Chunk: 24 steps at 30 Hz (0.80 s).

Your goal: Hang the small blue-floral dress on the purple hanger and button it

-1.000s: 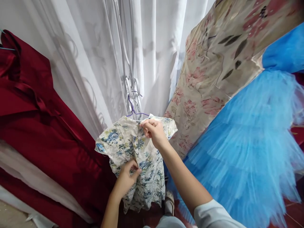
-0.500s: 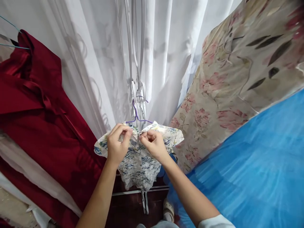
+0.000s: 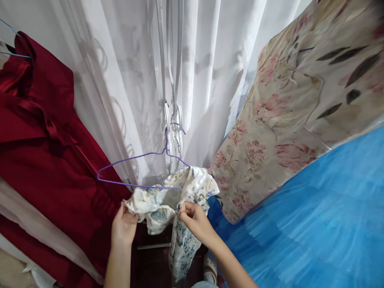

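Purple wire hanger (image 3: 166, 149), floral short-sleeved top (image 3: 196, 186) seated on one shoulder only.
Top lies at six o'clock from view centre; the hanger's bare end points to eight. Left hand (image 3: 125, 229), seven o'clock, grips the loose shoulder edge; right hand (image 3: 195, 221), six o'clock, pinches the front edge. Step in hand, as judged: shifting the top relative to the hanger. Next move calls for controlling the shoulder on the wire. Obscured: left fingertips behind fabric, cloth beneath the right pinch, hook contact with the white metal stand (image 3: 162, 60).
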Each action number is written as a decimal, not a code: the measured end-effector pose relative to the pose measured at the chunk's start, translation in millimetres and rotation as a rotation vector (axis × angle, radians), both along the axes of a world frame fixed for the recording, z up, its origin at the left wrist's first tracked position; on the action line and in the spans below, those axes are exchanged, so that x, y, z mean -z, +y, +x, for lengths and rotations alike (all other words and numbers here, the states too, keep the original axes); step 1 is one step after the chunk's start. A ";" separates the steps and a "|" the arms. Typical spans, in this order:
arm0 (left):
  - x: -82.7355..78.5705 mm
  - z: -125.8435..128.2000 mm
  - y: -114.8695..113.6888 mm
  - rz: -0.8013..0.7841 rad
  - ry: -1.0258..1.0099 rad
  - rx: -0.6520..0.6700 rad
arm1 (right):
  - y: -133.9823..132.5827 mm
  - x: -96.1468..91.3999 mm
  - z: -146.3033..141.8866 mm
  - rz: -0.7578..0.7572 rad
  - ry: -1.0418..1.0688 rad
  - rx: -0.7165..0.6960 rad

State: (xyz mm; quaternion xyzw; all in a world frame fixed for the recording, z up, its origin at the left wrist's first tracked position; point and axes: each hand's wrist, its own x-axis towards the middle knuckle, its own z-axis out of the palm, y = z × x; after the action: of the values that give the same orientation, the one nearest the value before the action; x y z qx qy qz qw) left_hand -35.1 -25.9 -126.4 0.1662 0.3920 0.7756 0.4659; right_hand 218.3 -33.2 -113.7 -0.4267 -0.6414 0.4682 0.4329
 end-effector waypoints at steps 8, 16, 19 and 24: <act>-24.6 91.4 -57.1 0.174 0.875 0.419 | -47.5 1.1 2.7 0.034 -0.048 -0.237; 23.0 82.9 -66.3 0.090 1.031 1.212 | -76.2 -17.7 40.8 -0.127 -0.014 -0.423; 44.3 78.7 -76.2 -0.021 1.175 1.253 | -77.1 -41.2 78.7 -0.105 -0.201 -0.358; 33.7 71.6 -74.0 0.054 1.366 0.970 | -38.5 -80.6 141.6 0.062 -0.302 -0.146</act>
State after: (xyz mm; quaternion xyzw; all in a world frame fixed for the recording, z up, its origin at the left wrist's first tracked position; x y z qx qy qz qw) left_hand 36.6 -99.9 -160.1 0.7608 0.4544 0.2269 0.4040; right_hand 360.0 -71.7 -33.1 -0.4308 -0.7426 0.4091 0.3092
